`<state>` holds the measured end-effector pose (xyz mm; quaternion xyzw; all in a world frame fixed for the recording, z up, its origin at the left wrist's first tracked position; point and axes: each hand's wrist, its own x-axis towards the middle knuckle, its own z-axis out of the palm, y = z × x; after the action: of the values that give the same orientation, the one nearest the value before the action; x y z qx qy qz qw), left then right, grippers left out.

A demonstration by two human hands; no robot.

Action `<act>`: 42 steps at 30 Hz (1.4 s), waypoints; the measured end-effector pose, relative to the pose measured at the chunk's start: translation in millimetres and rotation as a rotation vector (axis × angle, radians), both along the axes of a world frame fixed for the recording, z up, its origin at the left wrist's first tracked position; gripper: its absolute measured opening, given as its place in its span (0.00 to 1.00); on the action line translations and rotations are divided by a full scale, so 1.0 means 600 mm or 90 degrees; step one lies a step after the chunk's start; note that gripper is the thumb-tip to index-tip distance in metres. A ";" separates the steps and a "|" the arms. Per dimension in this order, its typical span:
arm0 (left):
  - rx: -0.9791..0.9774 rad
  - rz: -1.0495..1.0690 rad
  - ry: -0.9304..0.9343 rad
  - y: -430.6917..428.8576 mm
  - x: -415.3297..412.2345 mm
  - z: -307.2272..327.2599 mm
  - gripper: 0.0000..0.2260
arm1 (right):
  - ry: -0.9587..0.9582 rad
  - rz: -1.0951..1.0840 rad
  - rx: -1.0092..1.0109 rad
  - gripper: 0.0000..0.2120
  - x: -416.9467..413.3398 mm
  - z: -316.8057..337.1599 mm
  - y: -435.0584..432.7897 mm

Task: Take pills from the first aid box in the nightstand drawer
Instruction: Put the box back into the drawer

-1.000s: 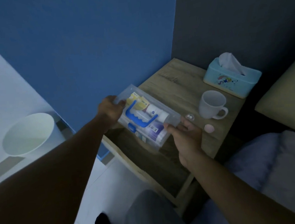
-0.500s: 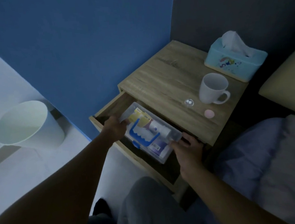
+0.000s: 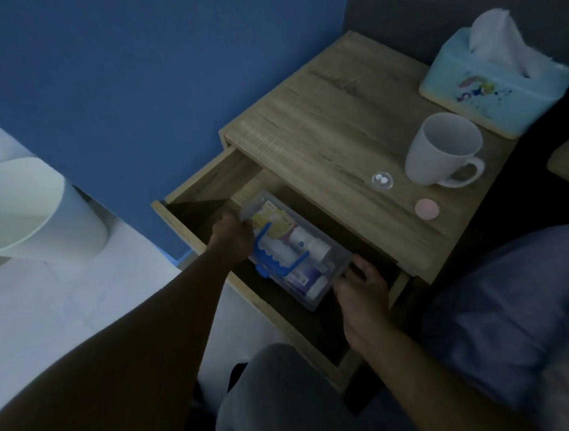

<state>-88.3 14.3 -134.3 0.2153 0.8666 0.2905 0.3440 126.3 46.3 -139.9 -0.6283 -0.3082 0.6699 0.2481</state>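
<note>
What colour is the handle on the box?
Blue. The handle on the clear first aid box shows in the head view.

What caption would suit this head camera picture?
Both hands, left and right, hold a clear first aid box inside the open nightstand drawer.

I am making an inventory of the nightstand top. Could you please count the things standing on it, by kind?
Tissue box: 1
White mug: 1
Small clear cap holding two white pills: 1
Pink round disc: 1
Total: 4
</note>
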 end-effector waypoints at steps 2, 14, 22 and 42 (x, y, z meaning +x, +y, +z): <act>-0.008 -0.020 0.022 0.005 0.003 -0.003 0.15 | 0.028 0.016 -0.013 0.30 0.004 -0.007 0.002; 0.111 -0.005 0.032 -0.017 0.037 0.015 0.27 | -0.134 0.300 0.215 0.32 0.023 0.026 -0.007; 0.253 -0.008 0.054 -0.090 0.069 0.024 0.13 | -0.348 0.514 0.608 0.28 0.100 0.095 0.035; 0.247 0.163 0.146 -0.130 0.152 -0.049 0.44 | -0.631 0.768 0.667 0.28 0.128 0.047 0.103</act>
<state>2.7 -63.6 -163.5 0.1975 0.8481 0.4662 0.1560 202.8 108.0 -111.8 -0.3847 -0.9142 0.1174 -0.0493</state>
